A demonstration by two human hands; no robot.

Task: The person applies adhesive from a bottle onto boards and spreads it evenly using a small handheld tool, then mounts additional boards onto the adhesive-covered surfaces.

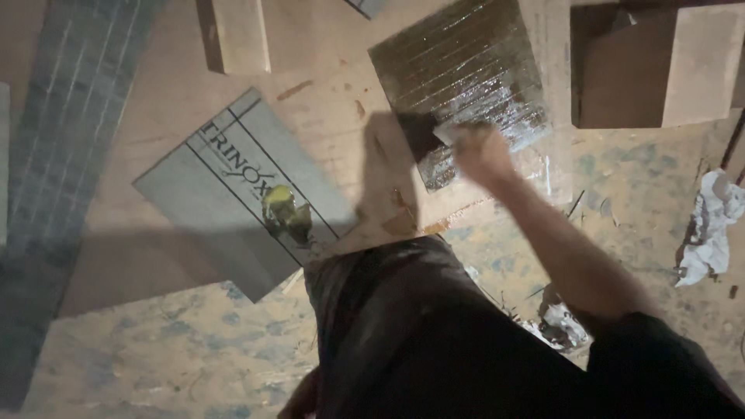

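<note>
One view only here, the head camera looking straight down. The right hand [483, 152] is out over a dark, wet-looking square panel [464, 85] lying on a pale wooden board [334, 116] on the floor. The fingers look curled shut around something at the panel's near edge, probably a brush or scraper [423, 133], though it's blurred and partly lost in shadow, so I can't say which. The left hand [299, 399] only just peeks in at the bottom edge beside the dark trouser leg [403, 326]; can't tell if its fingers are apart or together.

My take on doing this bit well: the sheen is patchy, glossy near the hand and duller toward the far corner, so I'd keep strokes long and parallel to the ridges and work wet edge to dry.

Also around: a grey printed card [233, 178] with a yellow-green blob [285, 209] on it just left of the leg, and crumpled white rag [714, 225] well off to the right.
</note>
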